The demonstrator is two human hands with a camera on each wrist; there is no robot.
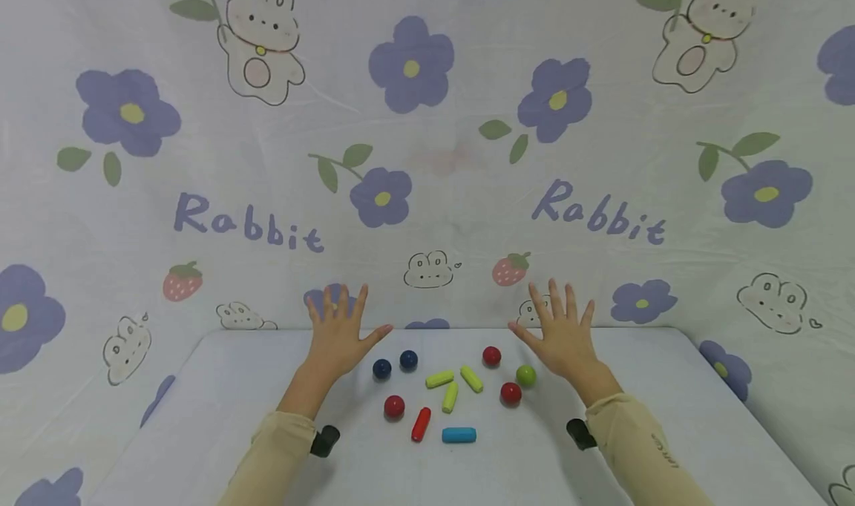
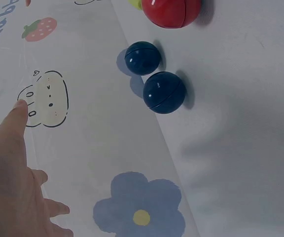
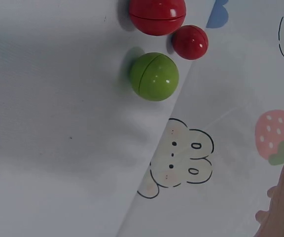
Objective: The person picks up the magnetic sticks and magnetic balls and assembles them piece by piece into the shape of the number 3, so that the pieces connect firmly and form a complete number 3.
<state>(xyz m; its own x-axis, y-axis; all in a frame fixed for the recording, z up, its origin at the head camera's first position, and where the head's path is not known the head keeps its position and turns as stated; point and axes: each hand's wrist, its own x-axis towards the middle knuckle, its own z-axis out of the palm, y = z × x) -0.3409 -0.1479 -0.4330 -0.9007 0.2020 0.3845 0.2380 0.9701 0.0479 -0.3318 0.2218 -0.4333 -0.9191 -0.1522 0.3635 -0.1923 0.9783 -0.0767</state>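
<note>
My left hand [image 1: 336, 340] is raised over the far left of the table, fingers spread and holding nothing. Nearest to it lie two dark blue balls [image 1: 382, 369], [image 2: 164, 93], with a red ball [image 1: 394, 407] closer to me. Across the table, my right hand [image 1: 565, 343] is also raised with straight, spread fingers and no object in it. Beside it sit a green ball [image 1: 525, 375] and two red balls [image 1: 510, 394], [image 3: 190, 42]. Between the hands lie three yellow-green sticks [image 1: 450, 397], a red stick [image 1: 421, 424] and a thicker blue stick [image 1: 459, 435].
The white table [image 1: 534, 469] ends at a back edge beneath the hands. Behind and around it hangs a cloth [image 1: 454, 209] printed with rabbits, purple flowers and strawberries. A black wrist device [image 1: 325, 441] sits at the left cuff, another [image 1: 581, 433] at the right.
</note>
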